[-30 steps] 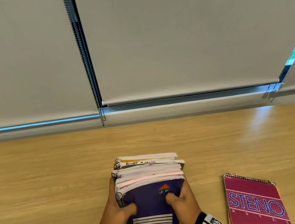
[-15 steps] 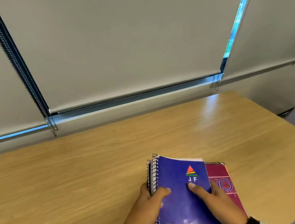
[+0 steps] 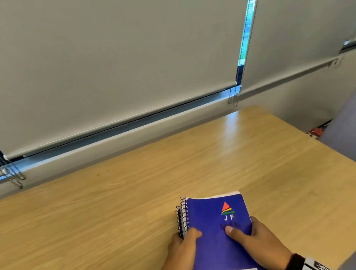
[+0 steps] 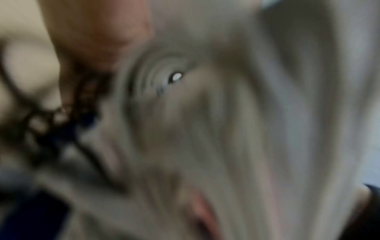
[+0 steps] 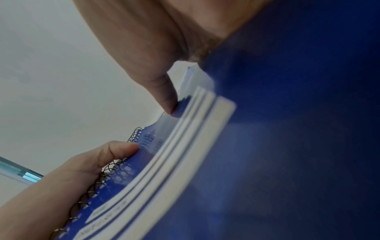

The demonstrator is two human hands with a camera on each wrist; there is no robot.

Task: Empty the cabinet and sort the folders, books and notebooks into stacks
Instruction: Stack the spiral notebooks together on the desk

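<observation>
A stack of spiral notebooks topped by a blue one with a "JF" logo (image 3: pixel 216 232) lies low on the wooden table (image 3: pixel 92 220) in the head view. My left hand (image 3: pixel 183 250) grips the stack's spiral side, thumb on the cover. My right hand (image 3: pixel 254 241) grips its right side, thumb pressed near the logo. The right wrist view shows the blue notebook (image 5: pixel 287 146) close up with both thumbs on its cover and the wire spiral (image 5: pixel 98 181) by the left hand (image 5: pixel 72 175). Motion blur smears the left wrist view. The pink steno pad seen earlier is hidden.
Grey roller blinds (image 3: pixel 111 51) with bead chains (image 3: pixel 14 178) hang behind the table. The table's right edge (image 3: pixel 354 164) drops off to a grey floor. A dark red object (image 3: pixel 318 130) lies low past the table's far right corner.
Both hands carried the notebook stack rightwards over the pink steno pad, which is now covered. The view swung right and the stack now appears flat rather than tilted up.
</observation>
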